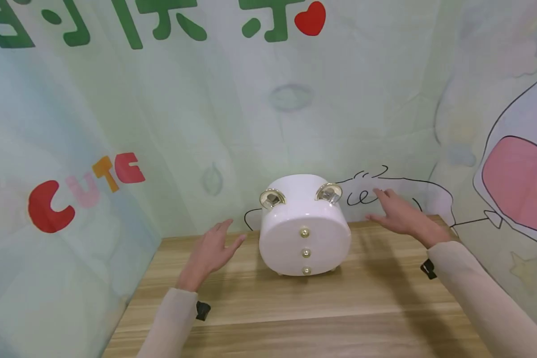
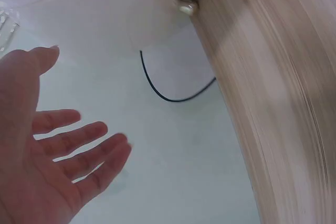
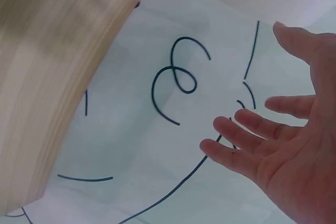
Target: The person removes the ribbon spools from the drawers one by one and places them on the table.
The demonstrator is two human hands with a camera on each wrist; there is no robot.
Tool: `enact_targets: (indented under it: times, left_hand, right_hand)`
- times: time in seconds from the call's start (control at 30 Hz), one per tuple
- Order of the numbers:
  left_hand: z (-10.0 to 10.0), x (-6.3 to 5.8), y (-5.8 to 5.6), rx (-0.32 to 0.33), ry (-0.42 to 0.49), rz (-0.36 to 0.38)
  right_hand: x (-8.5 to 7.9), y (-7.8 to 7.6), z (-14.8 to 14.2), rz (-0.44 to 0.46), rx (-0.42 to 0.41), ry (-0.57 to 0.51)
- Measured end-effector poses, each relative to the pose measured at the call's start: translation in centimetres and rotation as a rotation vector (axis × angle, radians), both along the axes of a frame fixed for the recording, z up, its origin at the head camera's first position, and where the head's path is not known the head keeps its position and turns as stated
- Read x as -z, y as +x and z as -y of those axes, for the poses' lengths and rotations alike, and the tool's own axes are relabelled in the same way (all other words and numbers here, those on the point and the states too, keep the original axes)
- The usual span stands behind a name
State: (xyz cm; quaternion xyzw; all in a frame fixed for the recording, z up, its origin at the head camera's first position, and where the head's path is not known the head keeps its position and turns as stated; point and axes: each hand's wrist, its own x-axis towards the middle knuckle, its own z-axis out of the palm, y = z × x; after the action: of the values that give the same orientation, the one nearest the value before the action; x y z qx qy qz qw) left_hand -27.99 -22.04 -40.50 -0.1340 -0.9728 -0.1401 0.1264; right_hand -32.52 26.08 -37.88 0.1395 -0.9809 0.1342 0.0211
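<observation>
A glossy white rounded case [image 1: 291,248] stands upright near the back of the wooden table, with several gold knobs down its front and two gold ring-like fittings [image 1: 328,193] on top. To its left my left hand [image 1: 212,251] hovers with spread fingers, apart from the case. My right hand [image 1: 398,211] is held off its right side, fingers extended and holding nothing. In the left wrist view the case [image 2: 105,19] shows above the open palm, with a small foot [image 2: 187,7] at its base. The right wrist view has only a pale edge of it at the top.
The wooden table [image 1: 250,323] ends at a printed fabric backdrop [image 1: 362,99] close behind the case. More fabric [image 1: 71,268] hangs along the left side and the right side. A dark band [image 1: 203,311] shows at the left wrist, another [image 1: 428,268] at the right.
</observation>
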Motion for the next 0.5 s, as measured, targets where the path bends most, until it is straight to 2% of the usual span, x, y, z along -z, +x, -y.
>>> enact_targets:
  times: [0.13,0.33,0.5]
  left_hand:
    - [-1.0,-0.2,0.4,0.017,0.063,-0.062]
    - [-2.3,-0.3,1.0,0.081,0.165,-0.233]
    - [-3.4,-0.8,1.9,0.141,0.196,-0.359]
  right_hand:
    - [-0.8,0.5,0.7,-0.071,0.002,-0.026]
    - [-1.5,1.5,1.8,-0.193,-0.041,-0.063]
    - [-1.7,2.1,2.7,-0.275,-0.107,-0.095]
